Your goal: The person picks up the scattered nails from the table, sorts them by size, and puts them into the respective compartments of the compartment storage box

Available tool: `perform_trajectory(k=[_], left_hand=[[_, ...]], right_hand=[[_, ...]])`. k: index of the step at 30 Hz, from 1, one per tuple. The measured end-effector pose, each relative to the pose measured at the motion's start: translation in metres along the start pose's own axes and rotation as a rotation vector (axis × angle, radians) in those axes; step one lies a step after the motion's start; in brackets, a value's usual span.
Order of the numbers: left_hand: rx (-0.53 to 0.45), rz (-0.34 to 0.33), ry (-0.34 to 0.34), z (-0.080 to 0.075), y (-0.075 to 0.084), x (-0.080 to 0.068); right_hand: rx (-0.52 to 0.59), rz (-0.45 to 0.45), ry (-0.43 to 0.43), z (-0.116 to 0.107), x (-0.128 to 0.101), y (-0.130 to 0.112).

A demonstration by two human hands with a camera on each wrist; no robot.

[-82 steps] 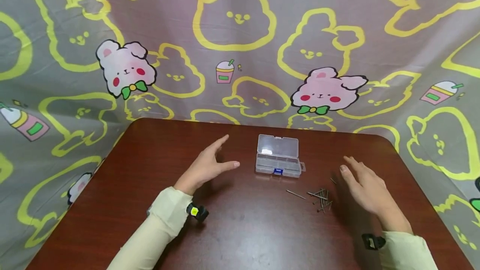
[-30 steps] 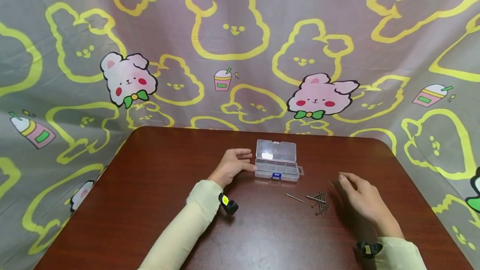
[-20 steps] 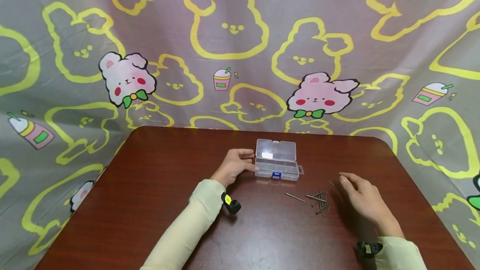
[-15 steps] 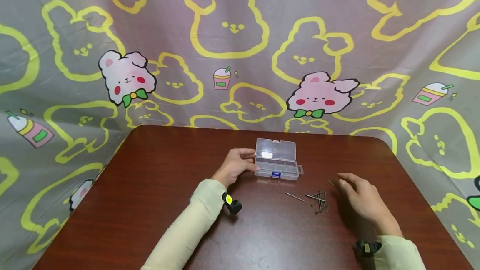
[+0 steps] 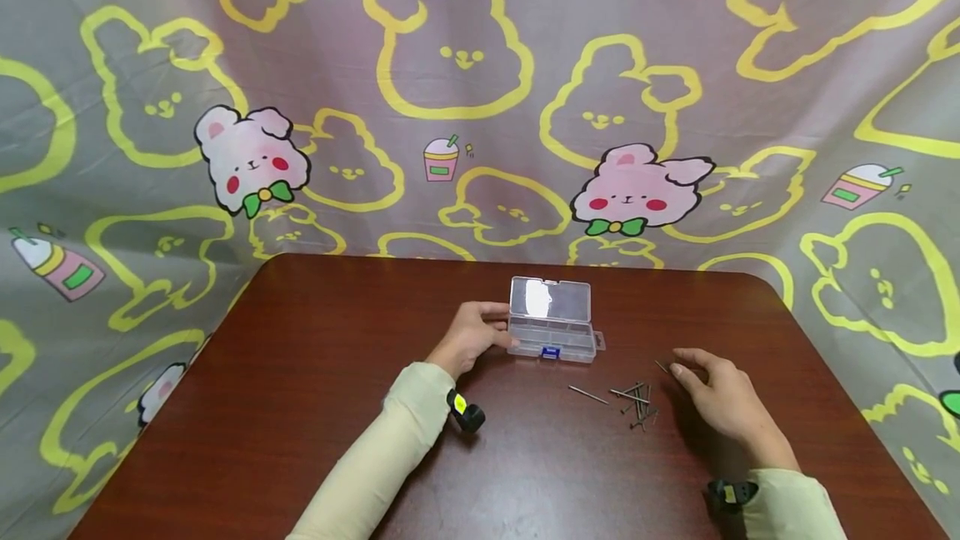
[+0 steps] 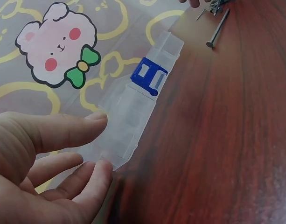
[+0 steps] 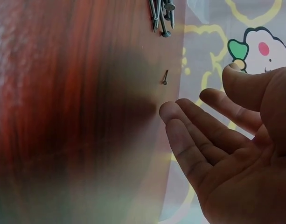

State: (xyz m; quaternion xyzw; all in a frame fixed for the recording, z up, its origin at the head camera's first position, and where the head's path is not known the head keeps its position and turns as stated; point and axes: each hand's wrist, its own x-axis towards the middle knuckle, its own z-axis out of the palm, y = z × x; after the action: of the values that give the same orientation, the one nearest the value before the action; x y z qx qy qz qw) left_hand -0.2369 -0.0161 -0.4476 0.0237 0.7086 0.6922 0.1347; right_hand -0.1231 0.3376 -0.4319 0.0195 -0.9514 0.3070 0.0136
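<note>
A clear plastic compartment box (image 5: pixel 552 322) with a blue latch (image 5: pixel 551 352) sits mid-table. My left hand (image 5: pixel 476 333) holds its left end. In the left wrist view the thumb (image 6: pixel 63 130) lies along the upper edge of the box (image 6: pixel 133 107) and the fingers (image 6: pixel 89 179) meet its lower corner. Several loose nails (image 5: pixel 636 400) lie right of the box, with one small nail (image 5: pixel 662 367) apart from them. My right hand (image 5: pixel 712 394) hovers just right of the nails, fingers relaxed and palm empty (image 7: pixel 226 158). That small nail (image 7: pixel 165 77) lies just beyond its fingertips.
The brown table (image 5: pixel 337 407) is backed and flanked by a grey cartoon-print cloth (image 5: pixel 480 107). Both wrists carry small black cameras (image 5: pixel 467 412).
Since 2.7 s ago my left hand has moved right and taken hold of the box's left end. In the last second the right hand has crept slightly left toward the nails.
</note>
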Motion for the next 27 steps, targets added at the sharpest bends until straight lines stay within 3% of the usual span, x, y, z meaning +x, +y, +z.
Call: perform_trajectory(k=[8,16,27], left_hand=[[0.042,-0.003,-0.011,0.003,-0.003,-0.002],[0.089,0.023,0.007,0.003,-0.005,-0.002],[0.093,0.004,0.009,0.005,-0.004,-0.003]], right_hand=[[0.014,0.014,-0.006,-0.001,0.002,0.001],[0.211,0.098,-0.077,-0.003,0.012,0.005],[0.278,0.208,-0.121,-0.003,0.019,0.000]])
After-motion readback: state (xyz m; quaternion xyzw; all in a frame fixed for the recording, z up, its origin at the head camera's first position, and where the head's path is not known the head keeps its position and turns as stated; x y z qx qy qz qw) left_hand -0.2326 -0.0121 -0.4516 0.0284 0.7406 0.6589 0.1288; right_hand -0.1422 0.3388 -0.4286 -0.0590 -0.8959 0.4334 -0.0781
